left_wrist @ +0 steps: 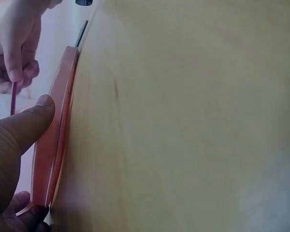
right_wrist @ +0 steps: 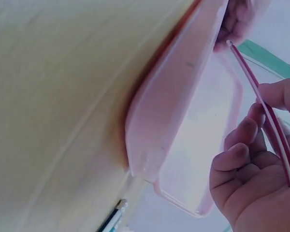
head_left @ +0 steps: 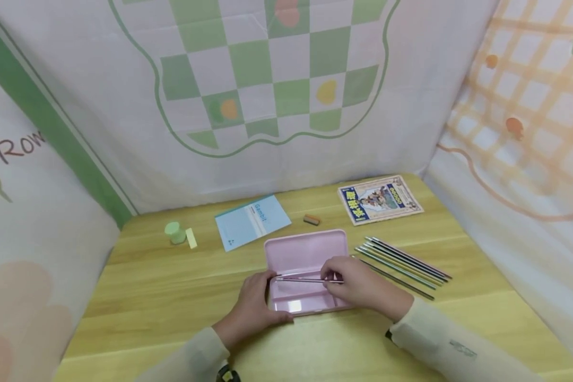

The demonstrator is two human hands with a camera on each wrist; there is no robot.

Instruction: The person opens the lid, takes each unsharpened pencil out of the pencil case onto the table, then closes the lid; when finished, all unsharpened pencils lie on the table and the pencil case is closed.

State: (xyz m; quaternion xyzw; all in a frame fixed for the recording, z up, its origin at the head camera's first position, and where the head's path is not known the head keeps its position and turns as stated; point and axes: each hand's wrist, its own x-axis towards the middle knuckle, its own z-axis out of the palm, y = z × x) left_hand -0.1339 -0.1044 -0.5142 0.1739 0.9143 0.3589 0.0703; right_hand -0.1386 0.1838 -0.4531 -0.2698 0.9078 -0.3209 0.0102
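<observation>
An open pink pencil case (head_left: 306,254) lies on the table, its lid raised at the back. My left hand (head_left: 256,303) grips the case's left end, thumb along the front edge and fingers at the far corner. In the left wrist view the thumb presses the side of the case. My right hand (head_left: 358,279) pinches a thin dark-red pencil (right_wrist: 251,79) with a pale stripe. The pencil is held roughly level above the case's tray, pointing left. Whether other pencils lie inside cannot be told.
Right of the case lie several pencils (head_left: 406,263) side by side. Behind stand a blue notebook (head_left: 253,222), a small orange-and-black eraser (head_left: 311,219) and a comic-style booklet (head_left: 381,200). At left are a light-green knob-like object (head_left: 175,233) and a pale yellow strip (head_left: 191,238).
</observation>
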